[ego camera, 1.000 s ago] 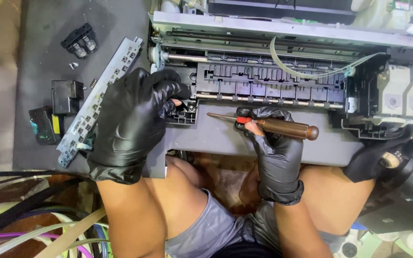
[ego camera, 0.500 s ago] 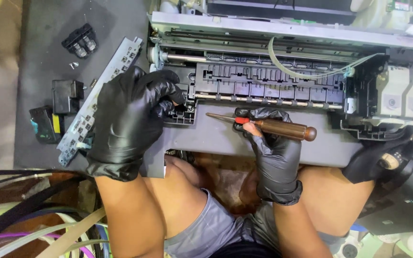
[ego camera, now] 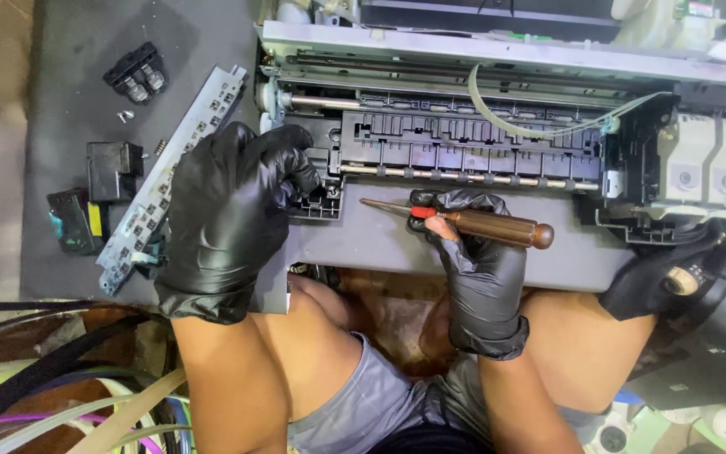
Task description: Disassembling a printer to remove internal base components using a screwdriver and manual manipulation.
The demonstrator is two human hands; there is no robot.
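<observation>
An opened printer (ego camera: 506, 50) lies in front of me, its grey front panel (ego camera: 363, 240) resting over my knees and its black roller assembly (ego camera: 464, 147) exposed. My left hand (ego camera: 228, 210), in a black glove, presses on the printer's left end, fingertips curled onto a black plastic part (ego camera: 317, 197) by the roller shaft. My right hand (ego camera: 476, 261), also gloved in black with a torn fingertip, holds a screwdriver (ego camera: 489, 225) with a brown wooden handle lying flat across the grey panel, its tip pointing left.
A grey perforated metal strip (ego camera: 170, 176) lies diagonally on the dark mat (ego camera: 69, 101) at left, beside black ink cartridges (ego camera: 94, 197), a black clip part (ego camera: 136, 74) and loose screws (ego camera: 126, 116). A clear tube (ego camera: 548, 130) loops over the rollers. The cartridge carriage (ego camera: 699, 168) sits at right. Cables (ego camera: 35, 395) lie lower left.
My left hand has curled its fingers slightly tighter on the black part at the printer's left end. The right hand and screwdriver have barely moved.
</observation>
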